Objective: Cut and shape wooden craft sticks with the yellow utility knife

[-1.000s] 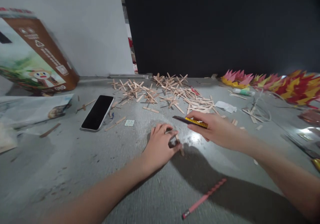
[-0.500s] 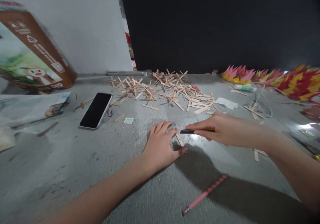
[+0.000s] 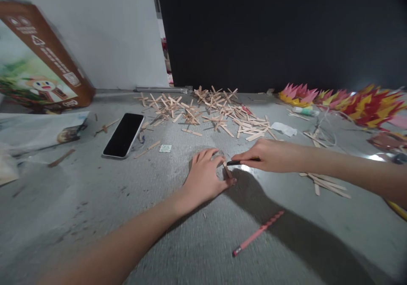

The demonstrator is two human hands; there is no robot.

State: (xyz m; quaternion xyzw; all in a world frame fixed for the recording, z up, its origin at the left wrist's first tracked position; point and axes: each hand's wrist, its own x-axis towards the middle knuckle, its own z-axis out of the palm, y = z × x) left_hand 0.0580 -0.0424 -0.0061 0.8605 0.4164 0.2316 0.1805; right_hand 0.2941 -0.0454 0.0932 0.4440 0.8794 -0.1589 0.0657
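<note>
Currently L hand [image 3: 204,174] pinches stick [image 3: 227,170], R hand [image 3: 269,155] clasps cutter [image 3: 234,163], w/ pencil [image 3: 258,232] nearer, stick pile [image 3: 251,128] beyond.

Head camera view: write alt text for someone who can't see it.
A left hand pins a short wooden stick on a grey table while the right hand holds a knife to it. Beyond lie piled craft sticks, a phone left; nearer, a pink pencil.

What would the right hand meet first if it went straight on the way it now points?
Most likely the small wooden stick, which the tip of the knife in the right hand points at, with the left hand just beyond; whether knife and stick touch is unclear.
</note>
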